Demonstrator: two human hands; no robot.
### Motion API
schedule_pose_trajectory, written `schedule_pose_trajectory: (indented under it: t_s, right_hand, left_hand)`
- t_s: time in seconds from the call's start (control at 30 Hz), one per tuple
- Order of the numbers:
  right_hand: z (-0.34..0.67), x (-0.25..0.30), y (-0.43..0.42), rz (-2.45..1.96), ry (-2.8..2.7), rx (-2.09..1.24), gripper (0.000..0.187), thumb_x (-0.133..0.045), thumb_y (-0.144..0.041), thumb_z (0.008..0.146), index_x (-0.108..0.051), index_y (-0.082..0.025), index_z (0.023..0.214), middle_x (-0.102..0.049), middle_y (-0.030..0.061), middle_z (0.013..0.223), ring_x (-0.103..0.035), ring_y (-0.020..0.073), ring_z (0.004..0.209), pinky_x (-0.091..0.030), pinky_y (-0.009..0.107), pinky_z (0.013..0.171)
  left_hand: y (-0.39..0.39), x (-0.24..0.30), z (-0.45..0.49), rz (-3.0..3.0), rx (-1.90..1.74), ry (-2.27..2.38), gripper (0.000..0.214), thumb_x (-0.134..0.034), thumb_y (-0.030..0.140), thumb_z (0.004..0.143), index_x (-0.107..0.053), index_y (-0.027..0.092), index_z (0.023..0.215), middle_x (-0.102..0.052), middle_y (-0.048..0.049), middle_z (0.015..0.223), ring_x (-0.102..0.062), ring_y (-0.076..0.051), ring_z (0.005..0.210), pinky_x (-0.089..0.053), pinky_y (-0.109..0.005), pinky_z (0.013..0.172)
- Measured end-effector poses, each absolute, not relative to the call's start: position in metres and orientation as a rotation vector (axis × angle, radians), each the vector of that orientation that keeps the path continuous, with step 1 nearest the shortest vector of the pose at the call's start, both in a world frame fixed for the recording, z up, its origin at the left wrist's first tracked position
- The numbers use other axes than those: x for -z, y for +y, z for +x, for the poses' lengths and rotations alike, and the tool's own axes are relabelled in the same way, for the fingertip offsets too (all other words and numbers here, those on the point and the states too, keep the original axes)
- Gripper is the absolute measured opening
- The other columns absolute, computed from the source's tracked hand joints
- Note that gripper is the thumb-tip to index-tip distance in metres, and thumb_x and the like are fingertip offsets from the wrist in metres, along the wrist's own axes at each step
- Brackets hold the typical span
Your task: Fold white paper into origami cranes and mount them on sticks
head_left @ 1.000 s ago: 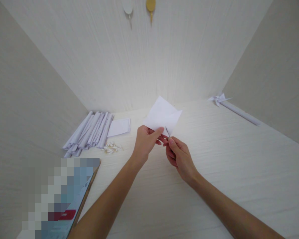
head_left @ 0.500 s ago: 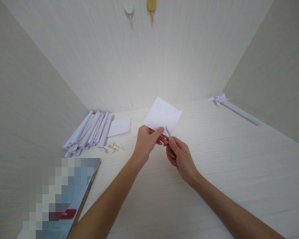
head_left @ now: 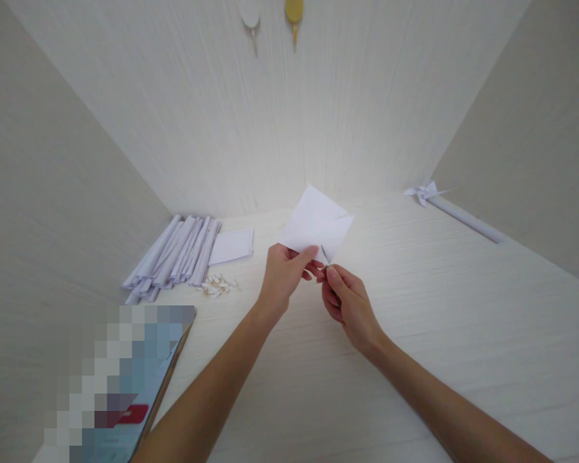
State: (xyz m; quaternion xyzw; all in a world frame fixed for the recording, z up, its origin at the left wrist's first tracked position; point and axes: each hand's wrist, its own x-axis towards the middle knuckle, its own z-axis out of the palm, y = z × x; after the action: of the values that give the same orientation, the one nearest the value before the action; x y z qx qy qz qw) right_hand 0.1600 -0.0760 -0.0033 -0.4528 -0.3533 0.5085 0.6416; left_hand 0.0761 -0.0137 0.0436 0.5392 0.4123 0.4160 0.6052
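A white square of paper [head_left: 315, 222] is held up above the pale table [head_left: 414, 308], with a fold or cut line running across its right half. My left hand [head_left: 283, 275] pinches its lower edge between thumb and fingers. My right hand [head_left: 347, 302] is closed just below and to the right, its thumb and forefinger at the paper's lower corner, where a thin dark sliver sticks up. Whether that sliver is a pin or a paper edge I cannot tell.
A bundle of rolled white paper sticks [head_left: 173, 257] lies at the back left, with a small stack of white squares [head_left: 231, 245] beside it and several small pale fasteners [head_left: 216, 286]. A finished paper pinwheel [head_left: 427, 191] lies at the back right. A blurred box [head_left: 115, 386] stands front left.
Both hands stay in place. The paper has tilted very slightly; its right flap sits a little differently.
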Motion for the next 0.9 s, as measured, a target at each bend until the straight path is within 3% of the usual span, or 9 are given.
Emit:
schedule_pose_trajectory:
  t_s: [0.9]
  right_hand:
    - [0.1607, 0.0028, -0.0759, -1.018, -0.799, -1.143, 0.032, -0.051, -0.046, 0.076, -0.042, -0.018, 0.063, -0.028, -0.01, 0.045, -0.018, 0.0019, 0.035, -0.013, 0.015, 0.029]
  left_hand:
    - [-0.0149, -0.0422, 0.0754, 1.251, -0.888, 0.95, 0.02, -0.06, 0.02, 0.062, -0.056, 0.012, 0.044, -0.056, -0.0009, 0.042, -0.048, -0.007, 0.036, -0.037, -0.02, 0.041]
